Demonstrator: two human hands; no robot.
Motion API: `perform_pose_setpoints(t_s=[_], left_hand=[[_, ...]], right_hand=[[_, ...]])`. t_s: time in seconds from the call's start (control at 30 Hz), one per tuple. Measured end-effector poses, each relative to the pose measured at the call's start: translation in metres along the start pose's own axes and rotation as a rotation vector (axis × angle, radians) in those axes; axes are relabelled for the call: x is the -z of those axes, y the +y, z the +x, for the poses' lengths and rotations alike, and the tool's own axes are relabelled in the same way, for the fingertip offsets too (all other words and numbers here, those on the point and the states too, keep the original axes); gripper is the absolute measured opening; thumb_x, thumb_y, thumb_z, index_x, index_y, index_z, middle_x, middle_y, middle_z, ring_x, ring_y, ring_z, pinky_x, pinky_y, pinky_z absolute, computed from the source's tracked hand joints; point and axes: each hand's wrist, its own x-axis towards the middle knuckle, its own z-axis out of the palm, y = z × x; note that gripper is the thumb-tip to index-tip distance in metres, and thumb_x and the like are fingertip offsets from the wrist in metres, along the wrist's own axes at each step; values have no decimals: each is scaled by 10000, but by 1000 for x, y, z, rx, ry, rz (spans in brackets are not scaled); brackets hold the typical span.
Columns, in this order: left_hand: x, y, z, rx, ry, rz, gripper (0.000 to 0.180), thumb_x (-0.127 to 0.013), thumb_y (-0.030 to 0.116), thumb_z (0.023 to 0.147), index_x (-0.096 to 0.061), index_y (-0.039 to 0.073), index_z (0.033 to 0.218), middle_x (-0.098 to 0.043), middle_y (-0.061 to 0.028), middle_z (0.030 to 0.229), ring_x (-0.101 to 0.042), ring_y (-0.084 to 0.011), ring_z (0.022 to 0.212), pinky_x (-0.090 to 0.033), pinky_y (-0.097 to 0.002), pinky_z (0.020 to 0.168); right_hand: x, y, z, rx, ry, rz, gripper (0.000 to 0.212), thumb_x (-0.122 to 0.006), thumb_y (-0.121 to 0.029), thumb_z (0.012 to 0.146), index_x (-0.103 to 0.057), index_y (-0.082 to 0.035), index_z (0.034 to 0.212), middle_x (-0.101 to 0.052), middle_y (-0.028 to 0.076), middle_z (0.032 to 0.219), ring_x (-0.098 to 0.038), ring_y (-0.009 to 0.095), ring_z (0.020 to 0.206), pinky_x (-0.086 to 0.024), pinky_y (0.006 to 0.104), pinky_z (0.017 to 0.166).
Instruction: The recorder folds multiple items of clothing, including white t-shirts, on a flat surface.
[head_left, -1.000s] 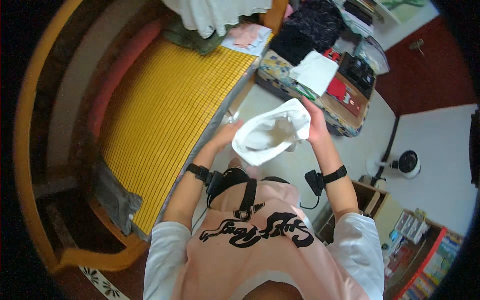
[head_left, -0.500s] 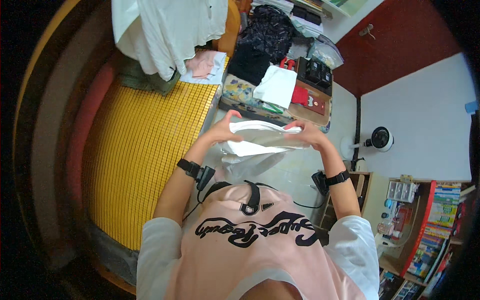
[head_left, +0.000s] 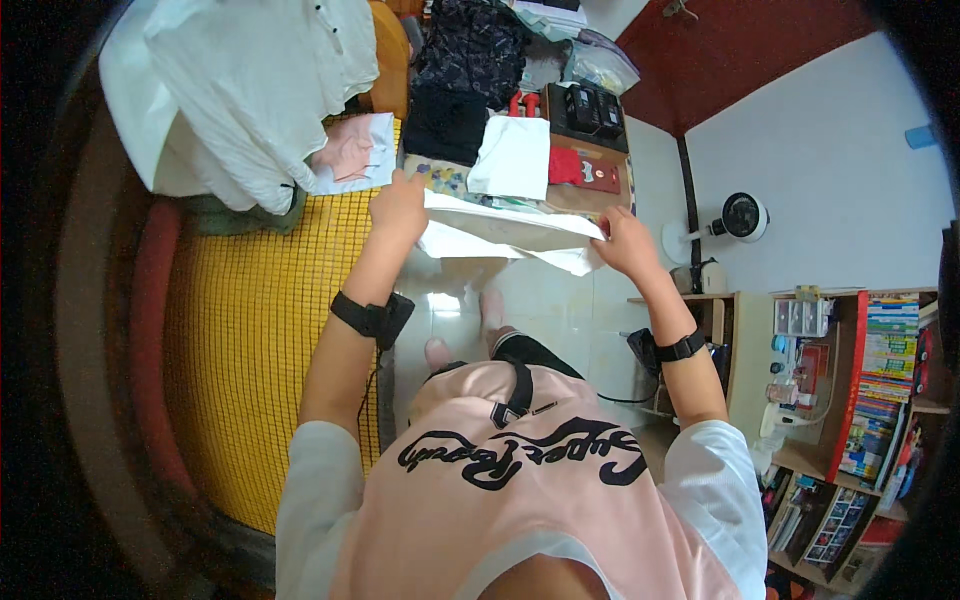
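A white cloth [head_left: 510,238], loose and with an open edge, stretches between my two hands in front of me. My left hand [head_left: 400,207] is closed on one end of it, close to the edge of the yellow mat [head_left: 285,350]. At the other end, the fingers of my right hand [head_left: 628,244] pinch its corner. Just beyond, a folded white cloth [head_left: 512,158] lies beside a folded black garment [head_left: 445,126]. Whether the cloth in my hands is a garment or a bag I cannot tell.
White shirts [head_left: 240,95] hang at the upper left above a folded pink garment [head_left: 345,146]. An open box [head_left: 578,200] with a red item [head_left: 566,166] stands beyond my right hand. To the right are a white fan [head_left: 743,216] and a bookshelf [head_left: 840,400].
Both hands have moved farther forward and apart, pulling the white cloth flatter and wider. The view has shifted, so my feet and more floor now show beneath it.
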Motion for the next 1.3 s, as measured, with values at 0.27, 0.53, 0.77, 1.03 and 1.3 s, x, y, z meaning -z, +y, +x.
perform_pose_setpoints(t_s=[0.27, 0.53, 0.77, 1.03, 1.3], left_hand=[[3, 11, 88, 21, -320, -83, 313, -472, 135, 737, -579, 45, 1017, -623, -183, 844, -625, -291, 806, -489, -410, 637], [13, 47, 249, 146, 28, -1192, 517, -541, 185, 788, -356, 44, 1250, -537, -116, 1050, -535, -182, 907, -444, -288, 744], [-43, 34, 321, 136, 43, -1151, 757, -597, 237, 799, -105, 87, 1354, -398, -202, 1246, -447, -235, 1084, -389, -316, 880], [-283, -60, 258, 295, -310, -997, 276, -505, 189, 873, -474, 18, 1088, -592, -78, 908, -566, -149, 800, -454, -271, 706], [-382, -54, 198, 41, -333, -302, 309, -578, 51, 694, -526, 48, 998, -539, -137, 993, -494, -312, 980, -400, -396, 828]], right_hand=[[13, 39, 81, -115, -184, 212, 297, -565, -220, 720, -563, -41, 958, -611, 152, 818, -593, 273, 724, -466, 378, 643], [7, 59, 252, -156, -149, 1344, 438, -559, -241, 822, -415, -31, 1178, -531, 65, 1072, -505, 148, 993, -397, 302, 865], [-48, 81, 341, -145, -37, 1565, 637, -564, -284, 833, -232, -74, 1333, -435, 101, 1262, -456, 187, 1107, -340, 326, 953], [-293, 137, 268, -281, -65, 938, 227, -539, -128, 803, -527, -23, 1003, -591, 127, 879, -581, 249, 744, -461, 349, 723], [-426, 136, 200, -515, -109, 585, 527, -649, -11, 658, -394, 12, 1119, -433, 185, 1107, -475, 299, 995, -422, 356, 830]])
